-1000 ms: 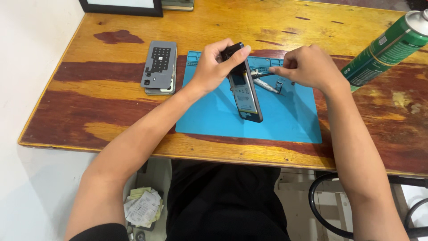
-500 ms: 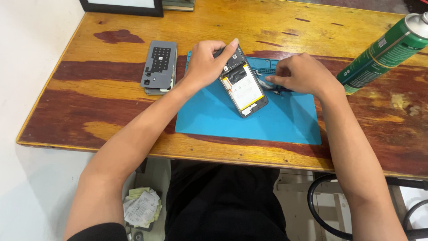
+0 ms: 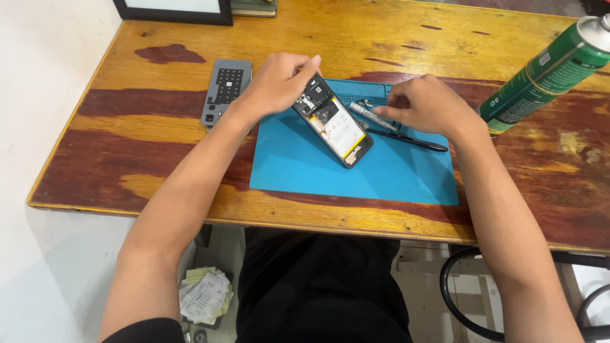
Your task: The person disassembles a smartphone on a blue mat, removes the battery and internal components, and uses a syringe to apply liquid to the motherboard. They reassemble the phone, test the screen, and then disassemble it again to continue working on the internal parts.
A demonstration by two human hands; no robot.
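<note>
While the left hand [image 3: 279,82] clamps the opened phone [image 3: 333,119], the right hand [image 3: 427,105] pinches a screwdriver [image 3: 372,116] over the blue mat [image 3: 394,174].

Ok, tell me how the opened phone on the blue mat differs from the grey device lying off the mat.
The opened phone lies on the blue mat, the grey device on bare wooden table. The phone shows its insides, with a white and yellow panel; the grey device shows a dark keypad-like grid. The left hand holds the phone's top end; no hand touches the grey device. Both are flat, elongated rectangles.
</note>
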